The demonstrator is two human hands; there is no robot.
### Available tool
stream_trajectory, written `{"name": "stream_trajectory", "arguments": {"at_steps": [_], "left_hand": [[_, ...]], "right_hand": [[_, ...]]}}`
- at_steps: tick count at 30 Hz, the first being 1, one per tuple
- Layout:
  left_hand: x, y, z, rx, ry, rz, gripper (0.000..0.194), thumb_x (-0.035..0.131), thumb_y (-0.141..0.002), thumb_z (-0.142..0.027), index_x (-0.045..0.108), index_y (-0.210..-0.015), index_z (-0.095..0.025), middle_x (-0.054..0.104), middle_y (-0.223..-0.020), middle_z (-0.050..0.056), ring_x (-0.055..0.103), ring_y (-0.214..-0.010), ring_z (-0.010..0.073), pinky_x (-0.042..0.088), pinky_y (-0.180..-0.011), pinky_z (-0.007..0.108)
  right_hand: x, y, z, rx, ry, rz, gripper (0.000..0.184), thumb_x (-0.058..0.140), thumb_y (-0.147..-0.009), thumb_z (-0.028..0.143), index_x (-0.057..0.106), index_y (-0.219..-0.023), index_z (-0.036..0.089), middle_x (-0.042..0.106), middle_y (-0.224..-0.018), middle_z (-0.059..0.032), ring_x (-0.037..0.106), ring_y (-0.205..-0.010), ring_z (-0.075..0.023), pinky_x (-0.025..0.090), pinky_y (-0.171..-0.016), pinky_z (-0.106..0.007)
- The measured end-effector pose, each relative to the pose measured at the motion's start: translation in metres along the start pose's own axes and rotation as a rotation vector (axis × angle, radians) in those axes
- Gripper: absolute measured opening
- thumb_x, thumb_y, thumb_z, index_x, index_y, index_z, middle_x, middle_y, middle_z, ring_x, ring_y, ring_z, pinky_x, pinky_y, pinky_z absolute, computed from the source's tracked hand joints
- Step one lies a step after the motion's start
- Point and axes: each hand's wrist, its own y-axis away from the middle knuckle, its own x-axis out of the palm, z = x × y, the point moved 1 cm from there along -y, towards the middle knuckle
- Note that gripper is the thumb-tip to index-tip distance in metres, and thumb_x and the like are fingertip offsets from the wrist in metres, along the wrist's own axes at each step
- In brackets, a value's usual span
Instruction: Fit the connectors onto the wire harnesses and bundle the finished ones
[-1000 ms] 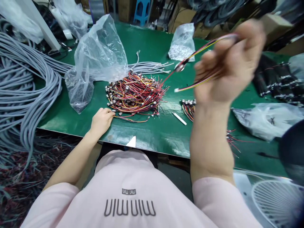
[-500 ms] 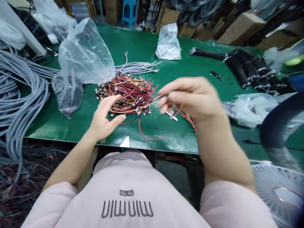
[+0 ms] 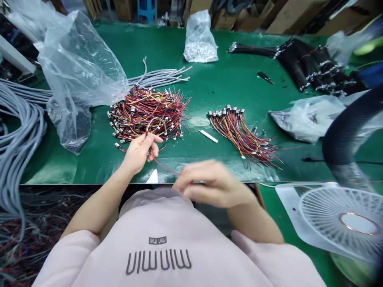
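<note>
A tangled pile of red, yellow and black wire harnesses (image 3: 146, 113) lies on the green table (image 3: 209, 83). My left hand (image 3: 139, 152) rests at the pile's near edge, its fingers pinched on one harness. A red wire (image 3: 164, 167) runs from that hand toward my right hand (image 3: 209, 184). The right hand is blurred by motion and hovers over the table's front edge with its fingers curled together; what they hold is unclear. To the right lies a straightened bundle of the same harnesses (image 3: 239, 131), with neither hand on it.
A large clear plastic bag (image 3: 77, 67) stands left of the pile, a small filled bag (image 3: 200, 42) at the back. Grey cables (image 3: 18, 119) hang off the left. Black cable bundles (image 3: 308, 67) and another bag (image 3: 308, 117) lie right. A white fan (image 3: 338, 219) sits near right.
My right hand came down from head height to the pile, then back to the table's front edge. My left hand went from open beside the pile to pinching a harness.
</note>
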Motion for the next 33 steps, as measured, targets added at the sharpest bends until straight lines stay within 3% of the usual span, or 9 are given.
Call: {"name": "stream_trajectory", "arguments": {"at_steps": [1,3,8,13,17,22,26,30,33], "left_hand": [[0.001,0.000,-0.001,0.013,0.017,-0.015,0.044,0.062,-0.083,-0.058,0.066,-0.084,-0.014,0.056,-0.049,-0.004,0.044,-0.038,0.0057,0.033,-0.037,0.015],[0.003,0.004,-0.002,0.034,0.020,-0.003,0.043,0.061,-0.084,-0.057,0.066,-0.083,-0.014,0.056,-0.050,-0.003,0.045,-0.039,0.0060,0.035,-0.038,0.015],[0.005,0.029,-0.004,0.087,-0.152,0.148,0.040,0.052,-0.092,-0.051,0.068,-0.086,-0.014,0.061,-0.070,0.002,0.049,-0.047,0.0066,0.038,-0.041,0.018],[-0.003,0.053,-0.005,0.250,-0.417,0.399,0.036,0.044,-0.098,-0.039,0.068,-0.085,-0.016,0.059,-0.076,0.004,0.050,-0.057,0.0099,0.043,-0.052,0.023],[-0.007,0.060,0.003,0.267,-0.628,0.572,0.034,0.038,-0.099,-0.035,0.064,-0.086,-0.017,0.061,-0.078,0.006,0.057,-0.075,0.0162,0.046,-0.071,0.027],[-0.010,0.064,0.017,0.017,-0.778,0.641,0.028,0.039,-0.099,-0.035,0.056,-0.083,-0.018,0.060,-0.079,0.002,0.054,-0.072,0.0147,0.043,-0.071,0.026],[-0.008,0.063,0.022,-0.184,-0.502,0.690,0.034,0.055,-0.091,-0.048,0.050,-0.109,-0.019,0.064,-0.092,0.005,0.059,-0.080,0.0165,0.046,-0.075,0.029],[0.005,0.052,0.016,-0.078,-0.231,0.803,0.061,0.049,-0.085,-0.068,0.056,-0.112,-0.014,0.065,-0.102,0.013,0.061,-0.095,0.0232,0.047,-0.087,0.037],[0.014,0.045,0.013,-0.053,-0.147,0.755,0.064,0.043,-0.086,-0.071,0.063,-0.101,-0.011,0.066,-0.102,0.016,0.062,-0.095,0.0245,0.048,-0.089,0.038]], "right_hand": [[0.017,0.006,-0.013,0.110,-0.188,0.187,0.024,0.063,-0.089,0.034,0.069,-0.100,0.013,0.069,-0.078,-0.0039,0.062,-0.064,-0.0089,0.050,-0.060,-0.020],[0.044,0.010,-0.044,0.308,-0.568,0.266,0.047,0.060,-0.088,0.048,0.059,-0.120,0.014,0.068,-0.076,-0.0016,0.053,-0.045,-0.0048,0.043,-0.043,-0.017],[0.055,-0.007,-0.095,0.247,-1.031,-0.244,0.059,0.062,-0.083,0.058,0.054,-0.126,0.019,0.068,-0.088,-0.0018,0.051,-0.042,-0.0038,0.035,-0.033,-0.015],[0.026,-0.019,-0.092,0.157,-1.167,-0.282,0.052,0.060,-0.082,0.055,0.061,-0.118,0.017,0.067,-0.088,-0.0011,0.043,-0.041,-0.0036,0.026,-0.029,-0.016],[0.013,-0.025,-0.084,0.151,-1.151,-0.279,0.044,0.060,-0.084,0.049,0.063,-0.114,0.017,0.068,-0.091,-0.0030,0.043,-0.042,-0.0031,0.023,-0.029,-0.015],[0.006,-0.026,-0.069,0.122,-1.003,-0.369,0.028,0.070,-0.079,0.042,0.066,-0.087,0.015,0.056,-0.060,0.0056,0.037,-0.036,-0.0013,0.026,-0.034,-0.014],[0.007,-0.023,-0.056,0.162,-0.750,-0.375,0.029,0.070,-0.080,0.043,0.065,-0.080,0.014,0.051,-0.054,0.0064,0.040,-0.040,-0.0023,0.026,-0.036,-0.014],[0.015,-0.022,-0.049,0.159,-0.544,-0.369,0.028,0.066,-0.084,0.042,0.066,-0.080,0.015,0.053,-0.061,0.0046,0.040,-0.043,-0.0030,0.031,-0.040,-0.017],[0.018,-0.021,-0.047,0.118,-0.374,-0.386,0.029,0.063,-0.086,0.040,0.064,-0.070,0.016,0.056,-0.071,0.0004,0.050,-0.056,-0.0067,0.043,-0.053,-0.022]]}}
